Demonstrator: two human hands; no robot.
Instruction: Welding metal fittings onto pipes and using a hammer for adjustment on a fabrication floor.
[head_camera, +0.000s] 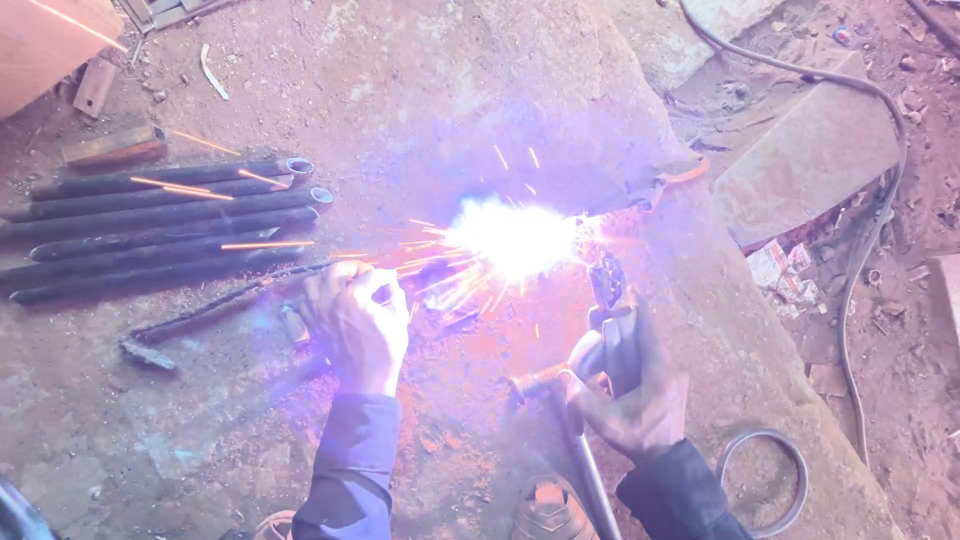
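Blue-white welding arc (512, 240), throwing orange sparks, burns on the dusty stone slab (420, 90) serving as worktop. Left hand (352, 322): fingers curled down on a thin dark twisted metal rod (215, 302) lying on the slab, pointing toward the arc. Right hand (632, 385): closed round the grey clamp-type electrode holder (608, 300), its tip just beside the arc. Row of dark steel pipes (160, 225) lies left. Black cable (880, 200) trails right.

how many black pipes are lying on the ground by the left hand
6 pipes, side by side in one row on the ground left of the sparks, above the left hand. More may be hidden past the left edge.
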